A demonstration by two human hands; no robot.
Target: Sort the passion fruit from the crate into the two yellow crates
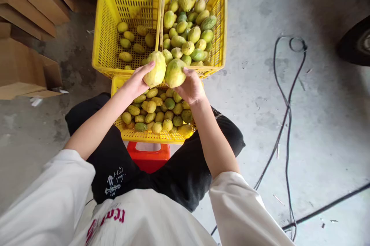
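L hand (141, 79), R hand (193, 88) hold 1 fruit (156, 69) ea. b/w them.

Fruits (156, 69) are matt, crates (105, 26) plastic, boxes (20, 61) cardboard, the floor (248, 95) perhaps smooth concrete.

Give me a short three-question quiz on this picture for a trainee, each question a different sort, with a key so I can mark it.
1. True or false: the far-left crate is less full than the far-right crate.
2. Multiple choice: the left hand and the right hand each hold
A) a cardboard flap
B) a yellow-green fruit
C) a black cable
3. Fill in: the plastic object showing at the near edge of the near crate is coloured ____.

Key: 1. True. 2. B. 3. Red.
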